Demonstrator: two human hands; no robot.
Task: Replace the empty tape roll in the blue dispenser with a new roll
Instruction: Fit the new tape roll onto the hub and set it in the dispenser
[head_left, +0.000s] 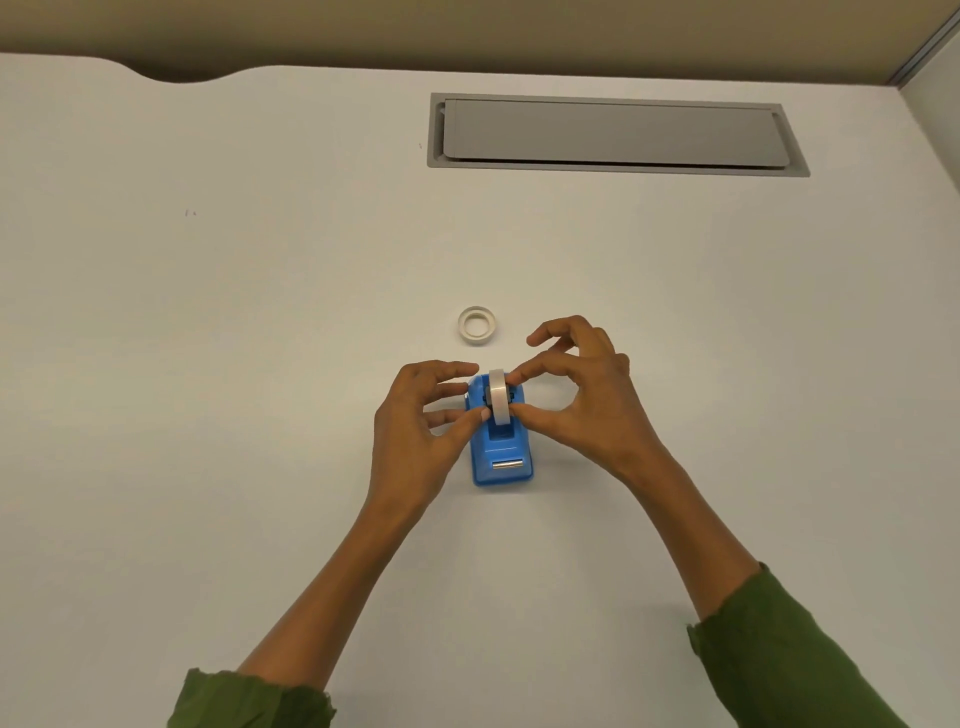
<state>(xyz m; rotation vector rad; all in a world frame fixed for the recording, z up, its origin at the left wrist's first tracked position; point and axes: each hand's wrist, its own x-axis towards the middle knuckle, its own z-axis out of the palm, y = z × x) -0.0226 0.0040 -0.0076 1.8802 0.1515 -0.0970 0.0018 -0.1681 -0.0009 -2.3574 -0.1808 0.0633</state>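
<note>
I pinch the new roll (497, 397) with both hands' fingers (480, 415) to seat it in the dispenser (501, 457); the empty core (477, 325) lies beyond my fingers.

I count one blue dispenser (501, 451) on table (208, 364). One shiny cutter bar (508, 463) at its near end. Two tape rolls: one standing roll (497, 397) in dispenser, one flat roll (477, 325) lying alone farther back. Two hands: left grip (415, 421), right grip (582, 395). Two green sleeves: left sleeve (249, 701), right sleeve (789, 660). One grey hatch (613, 134) set in table. One table, that's all I see.
</note>
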